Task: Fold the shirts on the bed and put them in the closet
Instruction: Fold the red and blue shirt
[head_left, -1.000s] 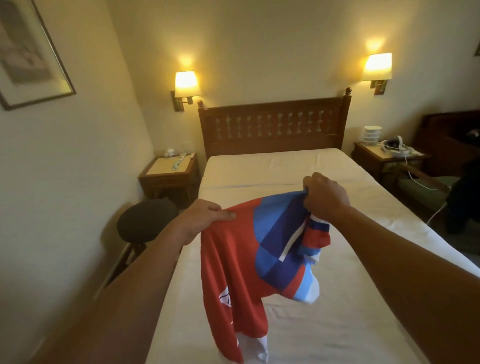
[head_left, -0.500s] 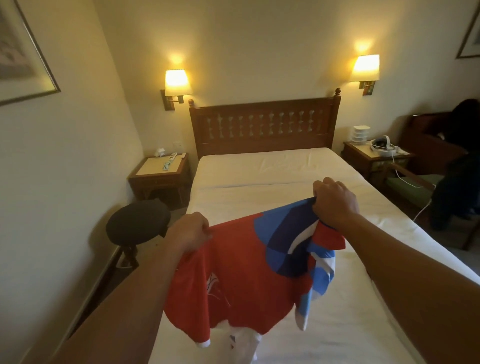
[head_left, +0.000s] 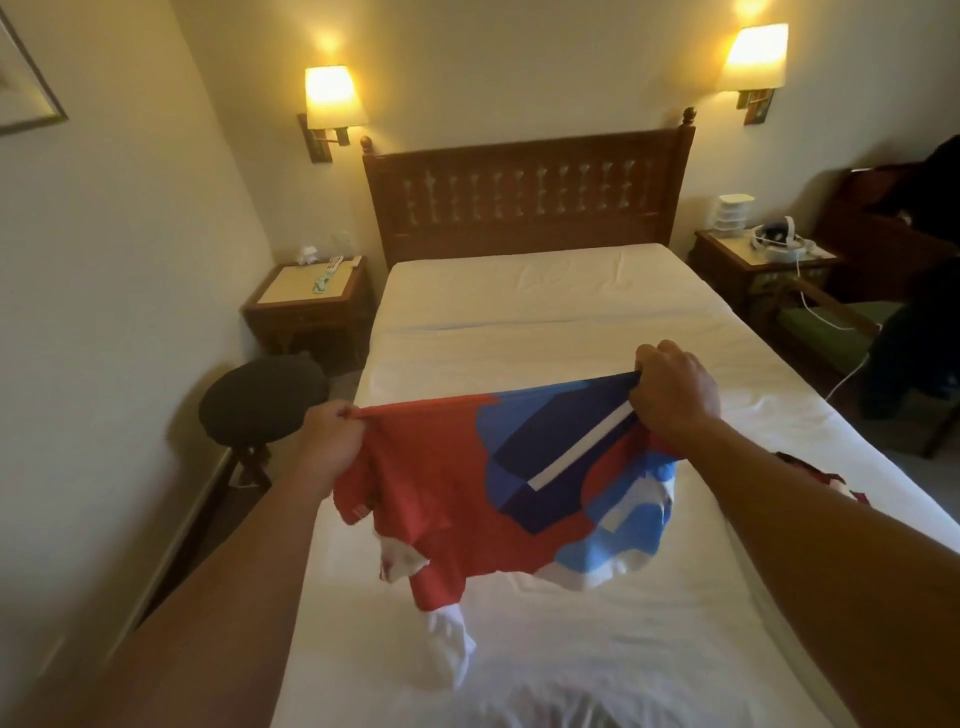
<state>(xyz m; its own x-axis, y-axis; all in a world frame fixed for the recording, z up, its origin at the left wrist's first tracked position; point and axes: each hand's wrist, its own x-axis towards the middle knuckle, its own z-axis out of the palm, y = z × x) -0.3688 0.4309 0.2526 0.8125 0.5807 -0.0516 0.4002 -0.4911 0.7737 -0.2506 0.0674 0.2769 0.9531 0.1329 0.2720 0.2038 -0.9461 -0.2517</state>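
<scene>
No lettering, label, brand or number can be read anywhere; the small mark on the red, blue and white shirt (head_left: 467, 493) is too blurred.

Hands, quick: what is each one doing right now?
Left hand: closed, pinching the red end of the shirt at its top edge.
Right hand: closed, gripping the shirt's blue end, held above the bed.

The shirt (head_left: 467, 483) is thin, smooth cloth. The bed (head_left: 597, 312) has a soft white cloth sheet with small wrinkles. The headboard (head_left: 524, 192) is dark wood, a bit shiny. The stool (head_left: 262, 397) top looks dull and dark.
</scene>
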